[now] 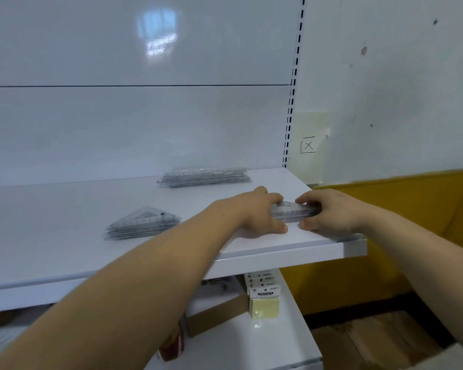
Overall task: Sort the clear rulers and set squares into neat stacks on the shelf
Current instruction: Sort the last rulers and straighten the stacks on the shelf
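On the white shelf (64, 252), near its right front corner, both hands hold a small pile of clear set squares (292, 210). My left hand (257, 212) grips the pile's left end between fingers and thumb. My right hand (329, 213) pinches the right end the same way. A stack of clear triangular set squares (142, 222) lies on the shelf to the left of my hands. Near the shelf's back lies a stack of clear straight rulers (205, 177).
The shelf's front edge (292, 259) runs just below my hands and ends at the right near a yellow wall (385, 209). On the lower shelf stand yellow sticky-note packs (263, 297) and a cardboard box (214, 316). A white back panel rises behind.
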The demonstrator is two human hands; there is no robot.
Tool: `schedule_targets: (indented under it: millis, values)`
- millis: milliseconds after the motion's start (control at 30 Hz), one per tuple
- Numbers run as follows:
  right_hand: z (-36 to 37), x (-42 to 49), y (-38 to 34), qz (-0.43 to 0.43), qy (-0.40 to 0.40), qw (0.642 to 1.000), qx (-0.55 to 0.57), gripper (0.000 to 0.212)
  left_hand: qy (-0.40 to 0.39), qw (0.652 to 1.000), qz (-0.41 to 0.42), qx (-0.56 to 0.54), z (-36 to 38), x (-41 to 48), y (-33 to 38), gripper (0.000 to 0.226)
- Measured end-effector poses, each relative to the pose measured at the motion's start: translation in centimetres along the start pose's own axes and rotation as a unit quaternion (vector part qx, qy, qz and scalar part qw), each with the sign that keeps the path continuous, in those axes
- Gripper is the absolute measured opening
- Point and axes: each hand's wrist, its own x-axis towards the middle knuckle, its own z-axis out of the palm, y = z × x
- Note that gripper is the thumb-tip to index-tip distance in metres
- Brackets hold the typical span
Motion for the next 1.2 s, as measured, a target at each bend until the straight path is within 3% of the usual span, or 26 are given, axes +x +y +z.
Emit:
schedule_targets:
  millis: [133,267,467,667,767,833,900,1000,1100,1200]
  values:
    - [0.2,-0.4,0.7,0.004,0.023,0.999,0.028,0.010,-0.026,1.000,0.014,0.003,-0.5,0.5,-0.3,0.058]
    - [0.0,-0.3,0.7,0.002,0.011,1.000,0.025,0.011,-0.071,0.997,-0.017,0.030,-1.2,0.9,0.1,0.075]
    - [0.2,0.0,0.9,0.019,0.022,0.999,0.017,0.006,-0.070,0.996,-0.002,0.058,-0.7,1.2,0.4,0.059]
    - [0.4,0.1,0.8,0.014,0.020,1.000,0.004,0.007,-0.064,0.997,-0.014,0.049,-0.8,1.1,0.7,0.062]
    - [0.3,0.2,0.7,0.022,0.013,1.000,0.000,0.009,-0.061,0.997,-0.016,0.051,-0.7,1.0,0.7,0.068]
    - [0.0,0.3,0.7,0.026,0.007,1.000,-0.010,0.017,-0.055,0.998,-0.023,0.037,-0.8,0.6,0.7,0.086]
    - [-0.3,0.1,0.6,0.027,-0.003,1.000,-0.014,0.035,-0.035,0.998,-0.043,-0.014,-1.1,0.0,0.5,0.106]
    - [-0.6,0.2,0.2,0.027,-0.014,1.000,-0.001,0.064,0.003,0.996,-0.068,-0.059,-0.9,-1.1,0.1,0.116]
    - [-0.6,0.3,-0.4,0.002,-0.010,1.000,-0.002,0.063,0.044,0.992,-0.104,-0.048,-0.3,-2.3,0.2,0.097]
    - [-0.4,0.4,-0.7,-0.012,-0.007,1.000,-0.016,0.052,0.103,0.988,-0.112,-0.041,0.7,-3.0,0.3,0.051]
